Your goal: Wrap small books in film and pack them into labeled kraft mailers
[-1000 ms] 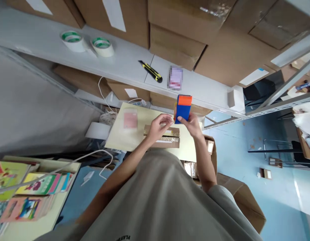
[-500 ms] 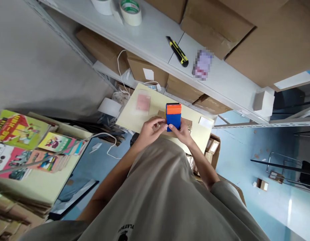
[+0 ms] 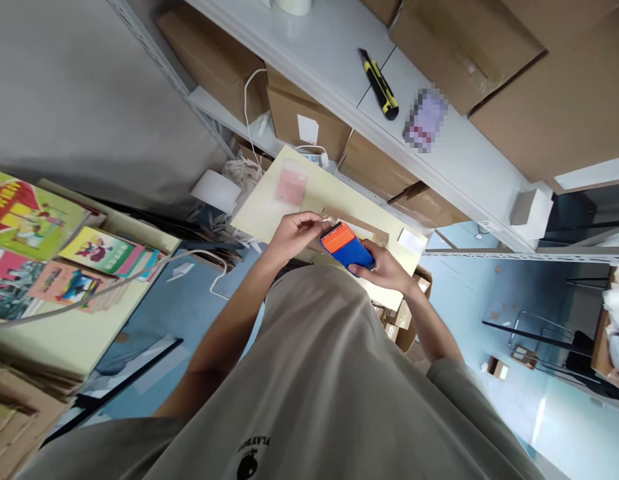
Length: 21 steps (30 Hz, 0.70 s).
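right hand (image 3: 384,270): fingers curled round the blue end of the box, thumb laid on top; box is gripped.
left hand (image 3: 293,233): fingers pressed together at the box's orange end, touching it; something small and pale seems pinched, cannot be told what.
box (image 3: 347,247): blue with orange end, held above the table (image 3: 309,200) near edge; long axis run from 10 to 4 o'clock, orange end pointed to 10.
utility knife (image 3: 379,85): laid on shelf (image 3: 339,73) at 12 o'clock, well apart.

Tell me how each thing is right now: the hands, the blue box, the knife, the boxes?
Right hand: gripping the blue box.
Left hand: fingertips at the box's orange end.
Blue box: held tilted above the yellow board.
Knife: lying flat on the shelf.
Cardboard boxes: closed.
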Each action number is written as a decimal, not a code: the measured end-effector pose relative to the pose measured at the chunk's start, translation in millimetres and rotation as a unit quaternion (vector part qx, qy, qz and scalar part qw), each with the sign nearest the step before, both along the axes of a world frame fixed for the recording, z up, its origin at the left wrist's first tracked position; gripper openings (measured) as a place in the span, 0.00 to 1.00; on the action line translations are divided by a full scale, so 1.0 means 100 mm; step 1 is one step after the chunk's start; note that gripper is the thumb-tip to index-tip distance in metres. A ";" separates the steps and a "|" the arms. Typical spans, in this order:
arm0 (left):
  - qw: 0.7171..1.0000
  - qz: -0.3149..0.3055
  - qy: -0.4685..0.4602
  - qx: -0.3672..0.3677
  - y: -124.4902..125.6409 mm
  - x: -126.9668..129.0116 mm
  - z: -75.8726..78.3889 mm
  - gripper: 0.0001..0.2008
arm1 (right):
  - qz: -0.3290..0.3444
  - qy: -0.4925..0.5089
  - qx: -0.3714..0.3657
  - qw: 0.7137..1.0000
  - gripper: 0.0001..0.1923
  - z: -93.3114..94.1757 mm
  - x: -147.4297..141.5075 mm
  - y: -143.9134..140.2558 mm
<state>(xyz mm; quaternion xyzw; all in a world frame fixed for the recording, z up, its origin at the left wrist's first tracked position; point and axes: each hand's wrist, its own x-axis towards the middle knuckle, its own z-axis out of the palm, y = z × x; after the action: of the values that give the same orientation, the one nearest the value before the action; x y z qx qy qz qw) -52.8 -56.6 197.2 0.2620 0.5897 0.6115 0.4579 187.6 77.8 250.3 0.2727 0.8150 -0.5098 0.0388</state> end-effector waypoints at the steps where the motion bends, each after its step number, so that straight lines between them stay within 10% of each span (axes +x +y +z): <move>1: 1.000 0.005 0.003 0.000 -0.01 0.02 -0.05 0.27 | -0.001 -0.009 -0.003 1.000 0.31 0.01 -0.01 0.01; 10: 0.993 0.116 -0.001 -0.010 -0.06 0.26 -0.41 0.21 | 0.021 -0.119 -0.021 0.992 0.37 0.38 -0.13 0.20; 16: 0.975 0.218 -0.027 -0.036 -0.05 0.01 -0.64 0.19 | 0.016 -0.214 -0.030 0.976 0.37 0.99 -0.08 0.50; 21: 0.972 0.214 -0.082 -0.046 0.09 -0.03 -0.91 0.16 | 0.008 -0.229 -0.008 0.973 0.38 1.08 -0.23 0.53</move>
<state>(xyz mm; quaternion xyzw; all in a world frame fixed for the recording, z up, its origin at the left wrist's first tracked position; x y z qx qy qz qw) -55.4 -47.9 105.8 0.0573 0.6196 0.6870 0.3752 164.1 130.8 358.6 0.3752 0.7824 -0.4401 0.2311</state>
